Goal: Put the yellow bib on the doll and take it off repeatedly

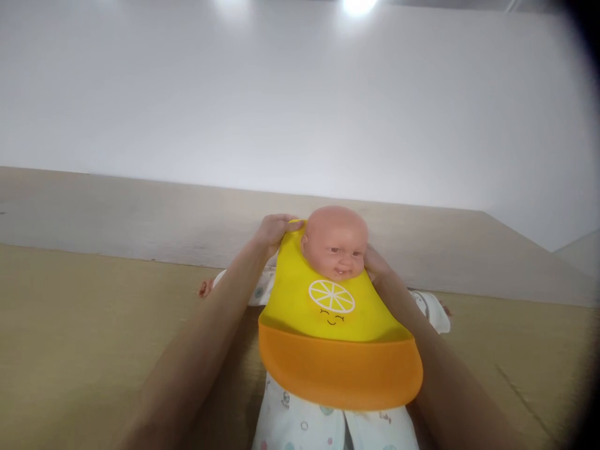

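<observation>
A baby doll [335, 240] in white patterned clothes [304, 419] lies face up in front of me. Over its chest spreads a yellow bib [300, 300] with a lemon-slice print and an orange catch pocket [340, 372]. My left hand [276, 230] pinches the bib's neck strap beside the doll's head. On the other side, my right hand [375, 264] is close against the doll's neck, at the bib's other edge. Its fingers are mostly hidden behind the head. The doll's arms stick out to both sides beneath my forearms.
The doll rests on a tan, wood-like surface [94, 325]. Behind it runs a paler raised board or ledge [140, 212], with a white wall [281, 106] beyond. A dark shape covers the right edge of the view.
</observation>
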`<state>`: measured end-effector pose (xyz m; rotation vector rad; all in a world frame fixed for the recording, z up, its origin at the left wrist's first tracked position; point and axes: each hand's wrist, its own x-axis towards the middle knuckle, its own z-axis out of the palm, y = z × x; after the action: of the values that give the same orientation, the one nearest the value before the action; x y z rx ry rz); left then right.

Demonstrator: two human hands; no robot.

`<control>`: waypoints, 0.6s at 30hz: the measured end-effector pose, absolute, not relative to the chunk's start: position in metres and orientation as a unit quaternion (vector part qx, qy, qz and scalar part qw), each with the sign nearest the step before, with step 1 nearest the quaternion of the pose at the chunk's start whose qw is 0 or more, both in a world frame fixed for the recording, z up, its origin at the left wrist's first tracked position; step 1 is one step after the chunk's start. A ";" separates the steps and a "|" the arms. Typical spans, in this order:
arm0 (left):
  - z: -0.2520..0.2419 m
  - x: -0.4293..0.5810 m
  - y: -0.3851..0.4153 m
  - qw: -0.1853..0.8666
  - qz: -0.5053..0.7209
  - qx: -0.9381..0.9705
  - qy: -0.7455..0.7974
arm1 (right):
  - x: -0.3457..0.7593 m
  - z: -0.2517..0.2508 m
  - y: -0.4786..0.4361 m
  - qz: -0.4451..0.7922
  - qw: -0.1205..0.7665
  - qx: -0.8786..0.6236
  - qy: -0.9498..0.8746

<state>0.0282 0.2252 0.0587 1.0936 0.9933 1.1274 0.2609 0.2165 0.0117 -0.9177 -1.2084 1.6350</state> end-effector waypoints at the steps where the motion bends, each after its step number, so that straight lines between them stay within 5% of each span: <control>1: 0.059 0.028 0.225 0.603 0.489 0.466 0.425 | 0.261 0.012 0.216 0.656 0.442 -0.369 -0.487; 18: 0.055 0.029 0.232 0.672 0.497 0.417 0.356 | 0.250 0.031 0.203 0.583 0.450 -0.482 -0.475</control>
<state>0.0287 0.2318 0.0550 0.9386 0.8024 1.1196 0.2503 0.2030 0.0315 -1.1921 -1.1734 1.4415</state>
